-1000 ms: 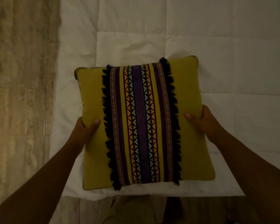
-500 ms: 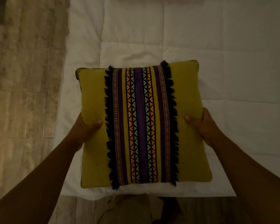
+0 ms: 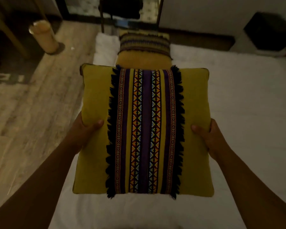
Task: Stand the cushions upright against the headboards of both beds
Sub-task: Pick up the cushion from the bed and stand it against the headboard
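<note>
I hold a mustard-yellow cushion [image 3: 193, 129] with a purple, orange and blue woven centre band and black fringe, raised above the white bed [image 3: 238, 113]. My left hand [image 3: 87, 129] grips its left edge, thumb on top. My right hand [image 3: 205, 134] grips its right edge the same way. Beyond it, a second cushion [image 3: 144, 45] of the same pattern sits at the far end of the bed on a white pillow [image 3: 106, 48], its lower part hidden by the cushion I hold.
A wooden floor [image 3: 31, 113] runs along the bed's left side, with a tall cream cylinder [image 3: 45, 37] standing on it. A dark-framed mirror [image 3: 130, 10] stands behind the far cushion. A black box [image 3: 271, 30] sits at the far right.
My view has tilted up, so the far end of the bed, the second cushion and the mirror now show. The cushion stays gripped in both hands and has moved forward over the bed.
</note>
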Available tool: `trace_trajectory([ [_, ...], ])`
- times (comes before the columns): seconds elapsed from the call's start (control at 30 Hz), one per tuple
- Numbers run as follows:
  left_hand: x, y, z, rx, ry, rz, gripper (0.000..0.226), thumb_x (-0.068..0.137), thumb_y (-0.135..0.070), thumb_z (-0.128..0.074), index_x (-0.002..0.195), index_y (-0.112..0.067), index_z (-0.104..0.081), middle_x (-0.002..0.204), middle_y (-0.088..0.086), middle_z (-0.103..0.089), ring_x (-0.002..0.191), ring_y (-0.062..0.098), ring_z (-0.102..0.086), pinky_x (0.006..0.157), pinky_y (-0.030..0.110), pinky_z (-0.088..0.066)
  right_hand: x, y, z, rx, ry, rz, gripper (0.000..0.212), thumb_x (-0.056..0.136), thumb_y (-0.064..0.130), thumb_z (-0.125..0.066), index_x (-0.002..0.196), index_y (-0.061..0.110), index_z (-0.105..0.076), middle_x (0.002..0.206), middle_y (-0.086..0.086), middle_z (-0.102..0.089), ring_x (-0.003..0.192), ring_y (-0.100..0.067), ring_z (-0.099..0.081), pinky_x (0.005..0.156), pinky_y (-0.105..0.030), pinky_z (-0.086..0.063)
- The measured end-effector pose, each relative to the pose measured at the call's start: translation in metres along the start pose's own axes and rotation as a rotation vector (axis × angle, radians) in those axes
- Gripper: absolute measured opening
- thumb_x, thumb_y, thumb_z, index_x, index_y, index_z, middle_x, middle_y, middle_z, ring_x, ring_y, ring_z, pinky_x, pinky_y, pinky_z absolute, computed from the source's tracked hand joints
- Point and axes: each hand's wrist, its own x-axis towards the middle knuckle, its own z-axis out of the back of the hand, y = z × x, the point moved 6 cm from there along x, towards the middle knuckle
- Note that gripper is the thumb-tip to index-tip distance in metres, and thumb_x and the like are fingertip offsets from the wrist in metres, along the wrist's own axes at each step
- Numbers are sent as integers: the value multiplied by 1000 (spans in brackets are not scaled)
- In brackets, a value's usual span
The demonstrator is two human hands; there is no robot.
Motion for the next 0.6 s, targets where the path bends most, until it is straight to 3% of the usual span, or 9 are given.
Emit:
trace_trajectory([
  [0.13,-18,-78,-5,-20,-4,-115,90,69,-43,-82,147,-31,-39,133,8,-63,112,33,-66,91,62,-53,-26,71,21,48,-34,124,81,59,50,-86,128,31,-51,120,0,-67,104,-27,-69,77,-47,-61],
  [0.23,-34,-132,-16,-23,3,-209,82,71,-38,-77,145,-30,-42,132,7,-64,110,31,-67,86,56,-57,-47,118,41,76,-63,208,81,55,52,-88,125,31,-52,120,-1,-67,103,-25,-69,73,-44,-60],
  [0.37,-53,-199,-36,-27,33,-369,65,77,-34,-77,136,-37,-51,124,0,-69,105,26,-71,79,49,-60,-78,173,76,91,-133,339,102,42,63,-90,129,30,-50,118,3,-67,98,-22,-71,61,-34,-61],
  [0.43,-60,-228,-51,-25,53,-435,56,76,-36,-78,126,-45,-54,121,-4,-70,103,21,-72,81,49,-61,-93,192,97,106,-171,403,93,47,59,-89,127,33,-50,119,4,-66,100,-22,-70,60,-32,-61],
  [0.5,-63,-251,-64,-11,72,-499,55,73,-41,-79,121,-53,-54,122,-6,-69,104,19,-71,81,47,-61,-106,207,116,127,-206,454,88,50,57,-88,127,33,-52,122,3,-66,102,-23,-70,64,-35,-62],
  [0.6,-63,-272,-84,17,103,-567,60,74,-44,-79,126,-52,-52,127,-5,-66,109,22,-68,84,48,-59,-121,217,142,136,-256,493,111,44,64,-90,139,27,-47,129,-1,-64,110,-27,-67,83,-51,-59],
])
